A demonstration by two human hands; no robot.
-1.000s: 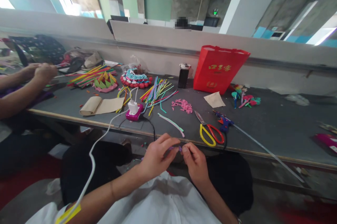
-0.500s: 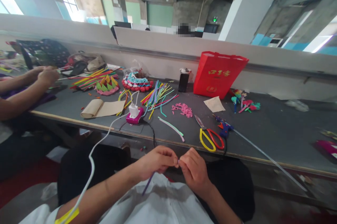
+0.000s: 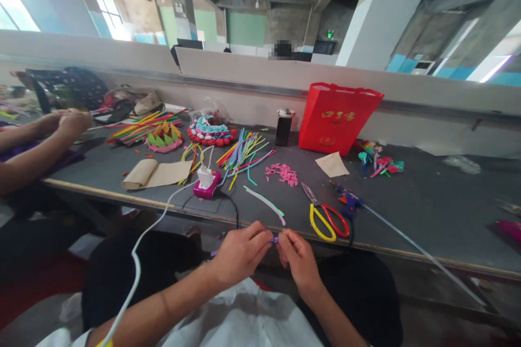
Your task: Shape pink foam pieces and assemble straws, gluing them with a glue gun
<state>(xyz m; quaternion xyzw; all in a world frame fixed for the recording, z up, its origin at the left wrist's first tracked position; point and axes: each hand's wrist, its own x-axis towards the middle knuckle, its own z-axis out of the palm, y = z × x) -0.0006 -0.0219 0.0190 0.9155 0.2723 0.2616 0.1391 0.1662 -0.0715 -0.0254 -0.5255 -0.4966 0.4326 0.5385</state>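
A thin purple pipe cleaner (image 3: 274, 239) is stretched between my two hands just in front of the table edge. My left hand (image 3: 244, 249) pinches it, and its loose end pokes out at the left of that hand. My right hand (image 3: 300, 261) has thumb and forefinger closed on the other end, whose tip is mostly hidden. Beyond my hands, a mint and a lilac pipe cleaner (image 3: 264, 201) lie side by side. Scissors (image 3: 324, 216) with one yellow and one red handle rest to the right, beside a blue glue gun (image 3: 348, 201) with a long glue stick.
A pile of pink cut pieces (image 3: 285, 174) and a bundle of coloured pipe cleaners (image 3: 242, 154) lie mid-table. A white charger (image 3: 204, 176) sits in a purple socket, its cable crossing my left arm. A red bag (image 3: 337, 119) stands behind. Another person's hands (image 3: 71, 121) are at left.
Both hands have risen slightly, and the right fingers have loosened and straightened. The pipe cleaner's loose end has swung up from hanging below my left hand.
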